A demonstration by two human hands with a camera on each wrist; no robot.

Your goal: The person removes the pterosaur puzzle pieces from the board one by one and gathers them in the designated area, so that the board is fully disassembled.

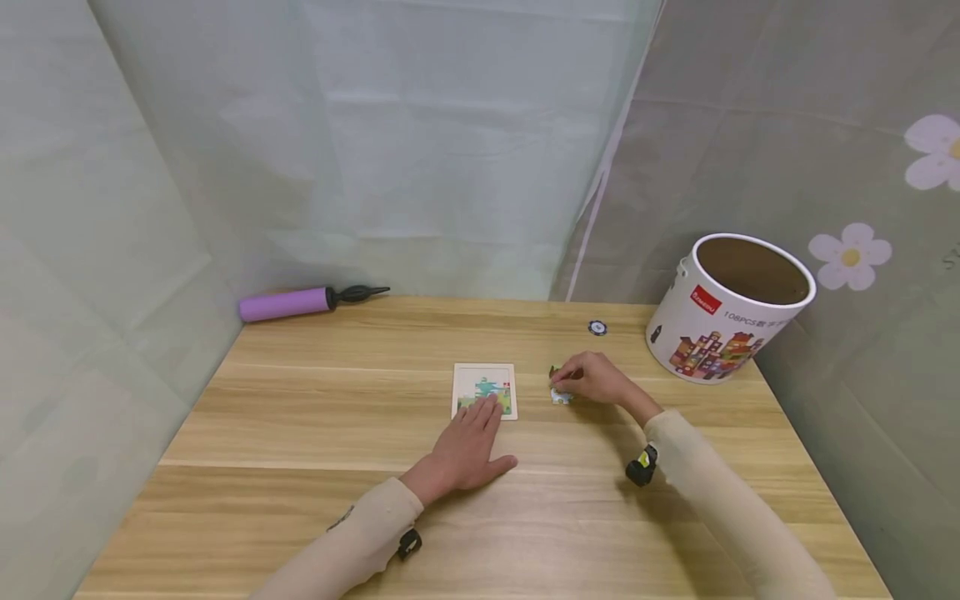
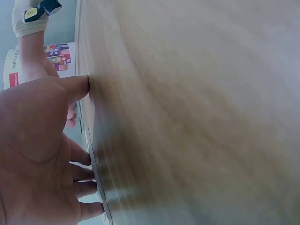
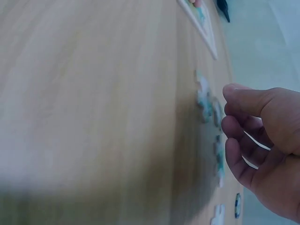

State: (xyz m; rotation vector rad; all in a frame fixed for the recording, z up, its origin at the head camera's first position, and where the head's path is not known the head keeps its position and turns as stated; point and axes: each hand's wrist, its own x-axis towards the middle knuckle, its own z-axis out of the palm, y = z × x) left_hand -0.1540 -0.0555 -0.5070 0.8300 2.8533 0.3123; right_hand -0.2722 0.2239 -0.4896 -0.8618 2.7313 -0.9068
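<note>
A small square jigsaw puzzle board (image 1: pixel 483 367), partly filled with green and blue picture pieces, lies on the wooden table. My left hand (image 1: pixel 467 446) rests its outstretched fingertips on the board's near part, thumb spread to the right. To the right of the board, my right hand (image 1: pixel 592 377) reaches down over loose puzzle pieces (image 1: pixel 561 397) with curled fingers, thumb and forefinger close together. In the right wrist view several pieces (image 3: pixel 204 98) lie at and below the right fingertips (image 3: pixel 228 123). Whether a piece sits between thumb and forefinger cannot be made out.
A large white bucket (image 1: pixel 678 329) with printed blocks stands at the back right. A round dark-and-white chip (image 1: pixel 597 327) lies to its left. At the back left is a purple hand pump (image 1: pixel 288 305) with a black nozzle. Cloth curtains (image 1: pixel 450 150) hang around the table.
</note>
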